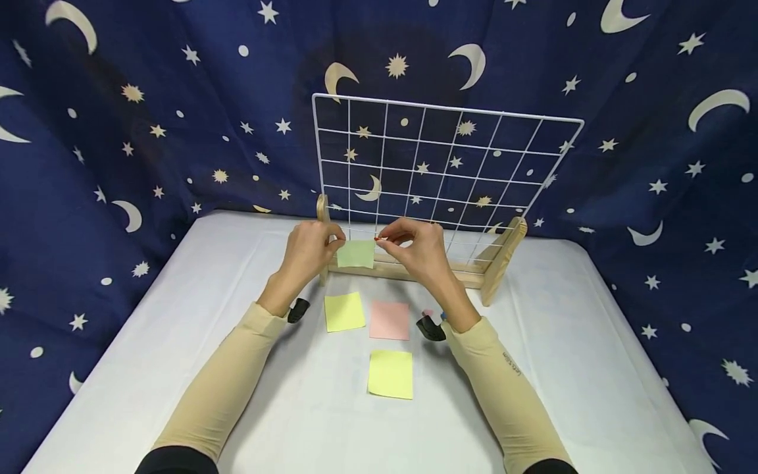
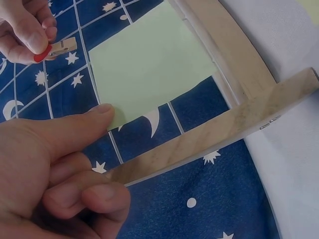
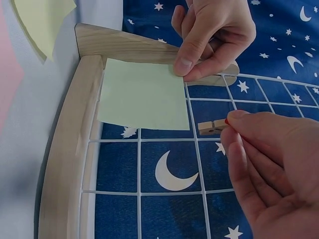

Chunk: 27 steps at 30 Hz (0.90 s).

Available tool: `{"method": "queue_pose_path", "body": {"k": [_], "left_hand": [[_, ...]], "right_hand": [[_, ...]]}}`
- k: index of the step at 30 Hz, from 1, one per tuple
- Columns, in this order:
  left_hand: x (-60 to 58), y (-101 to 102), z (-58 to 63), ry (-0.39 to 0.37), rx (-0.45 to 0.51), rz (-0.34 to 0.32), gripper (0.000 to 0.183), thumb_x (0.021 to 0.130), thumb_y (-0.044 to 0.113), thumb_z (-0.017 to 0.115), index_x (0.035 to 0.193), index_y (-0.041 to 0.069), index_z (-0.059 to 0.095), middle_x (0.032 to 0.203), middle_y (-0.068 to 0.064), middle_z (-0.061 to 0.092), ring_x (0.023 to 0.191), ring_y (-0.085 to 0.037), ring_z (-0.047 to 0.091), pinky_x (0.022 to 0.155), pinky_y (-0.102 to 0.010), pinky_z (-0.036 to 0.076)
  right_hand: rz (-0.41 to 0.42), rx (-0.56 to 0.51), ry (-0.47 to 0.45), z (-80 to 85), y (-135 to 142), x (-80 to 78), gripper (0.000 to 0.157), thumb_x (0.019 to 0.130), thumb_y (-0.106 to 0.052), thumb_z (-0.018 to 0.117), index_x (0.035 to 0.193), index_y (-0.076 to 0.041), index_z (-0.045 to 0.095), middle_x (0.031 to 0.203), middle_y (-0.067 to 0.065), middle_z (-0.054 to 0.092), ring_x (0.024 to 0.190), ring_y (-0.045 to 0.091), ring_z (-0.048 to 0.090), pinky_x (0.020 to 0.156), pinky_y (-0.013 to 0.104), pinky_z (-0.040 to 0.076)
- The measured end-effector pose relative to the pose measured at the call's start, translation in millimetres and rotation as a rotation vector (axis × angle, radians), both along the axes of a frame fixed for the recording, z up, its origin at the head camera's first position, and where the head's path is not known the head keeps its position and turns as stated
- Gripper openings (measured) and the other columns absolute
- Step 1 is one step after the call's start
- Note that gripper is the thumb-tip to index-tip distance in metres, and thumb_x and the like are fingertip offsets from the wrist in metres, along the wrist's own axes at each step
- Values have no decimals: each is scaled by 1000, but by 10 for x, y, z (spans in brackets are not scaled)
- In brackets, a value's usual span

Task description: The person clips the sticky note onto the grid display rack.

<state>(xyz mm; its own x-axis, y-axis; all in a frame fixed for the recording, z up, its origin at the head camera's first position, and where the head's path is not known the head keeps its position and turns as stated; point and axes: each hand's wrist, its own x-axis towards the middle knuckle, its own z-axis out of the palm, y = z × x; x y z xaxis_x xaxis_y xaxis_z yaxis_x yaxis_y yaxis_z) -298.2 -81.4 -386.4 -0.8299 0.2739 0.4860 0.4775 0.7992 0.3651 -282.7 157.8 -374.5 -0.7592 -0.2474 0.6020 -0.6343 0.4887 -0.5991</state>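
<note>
Left hand (image 1: 309, 249) pinches the green note (image 1: 356, 254) at its upper left corner, thumb against fingers; note stands at the grid's (image 1: 450, 107) lower left, near the wooden base (image 1: 403, 270); right hand (image 1: 422, 249) grips the peg (image 3: 212, 127) by its red end, other end just beside the note; two yellow notes (image 1: 345, 312) and a pink note (image 1: 389, 320) on the table (image 1: 284, 401).

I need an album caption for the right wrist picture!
Left hand pinches a green note by the wire grid; right hand holds a wooden clothespin.

Beige sleeves (image 1: 222, 385), black upper edges (image 1: 177, 460)
</note>
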Motion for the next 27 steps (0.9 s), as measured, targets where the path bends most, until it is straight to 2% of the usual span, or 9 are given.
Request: {"method": "queue_pose_path", "body": {"k": [3,8,12,16,21,27], "left_hand": [[-12,9,-16,-1,12,-12,4,90,14,82,93,13,85,64,-4,71,65,-28,67,61,-46,53],[-81,3,33,37,39,-16,5,90,13,82,94,10,84,65,-7,71,65,-30,67,62,-48,52],[-71,-28,-28,10,34,-7,5,91,13,82,95,11,84,66,-8,73,65,-31,68,63,-49,52],[-81,-45,-7,16,35,-3,5,92,14,81,95,12,84,69,-8,75,66,-32,68,64,-49,52],[-84,-46,-2,41,45,20,5,92,14,80,94,12,84,69,-8,75,65,-31,68,65,-49,52],[-80,9,-55,51,50,46,6,92,13,80,96,12,84,71,-8,76,66,-31,69,66,-51,53]], "right_hand": [[-1,-8,3,-17,8,-8,9,85,-3,87,90,-5,80,85,5,81,71,18,77,67,27,60],[15,-34,28,34,-10,-71,8,85,-2,86,91,-4,80,86,6,80,71,20,76,68,22,58],[25,-36,3,-23,-38,-61,8,86,-3,86,91,-4,80,87,7,80,71,21,76,68,20,58],[36,-52,4,-26,-67,-94,8,86,-3,86,92,-4,81,88,7,81,72,21,77,69,18,57],[47,-49,29,-31,-114,-140,8,86,-5,86,92,-4,81,88,7,81,73,20,77,69,19,57],[27,-54,33,-53,-127,-188,9,86,-6,87,91,-5,81,87,6,81,71,18,76,67,29,60]]}}
